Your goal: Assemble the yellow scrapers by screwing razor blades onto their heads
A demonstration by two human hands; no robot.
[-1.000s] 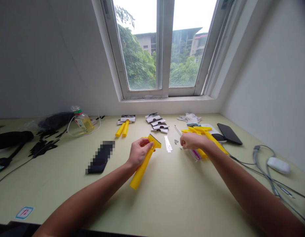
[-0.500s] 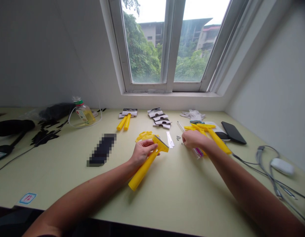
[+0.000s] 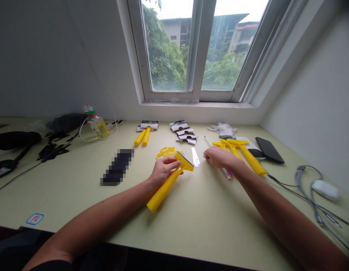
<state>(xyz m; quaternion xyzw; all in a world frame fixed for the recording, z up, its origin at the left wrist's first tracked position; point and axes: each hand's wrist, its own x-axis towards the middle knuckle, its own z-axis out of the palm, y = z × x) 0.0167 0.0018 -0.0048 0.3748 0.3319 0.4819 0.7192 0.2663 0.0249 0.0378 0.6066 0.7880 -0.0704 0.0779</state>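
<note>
My left hand [image 3: 162, 170] is closed around the head end of a yellow scraper [image 3: 163, 192], whose handle slants down toward the desk's front edge. Beside the scraper's head lie thin white blades [image 3: 195, 157] and several flat yellow plastic pieces [image 3: 164, 151]. My right hand [image 3: 216, 156] reaches down to the desk, fingers pinched together over a small pile of screws that it mostly covers. Whatever is in its fingertips is hidden. Under that hand runs a screwdriver [image 3: 207, 141] with a purplish clear handle. More yellow scrapers [image 3: 252, 161] lie just to its right.
Black-and-white cards [image 3: 183, 131] and two yellow handles [image 3: 142, 137] lie toward the window. A pixelated dark object [image 3: 117, 168] is on the left, a bottle [image 3: 97, 127] behind it. White gloves [image 3: 223, 129], a black phone-like slab [image 3: 269, 149] and cables [image 3: 305, 195] are on the right.
My right hand has shifted slightly left, over the screws that showed beside it before. My left hand keeps hold of the scraper. The camera view has tilted a little.
</note>
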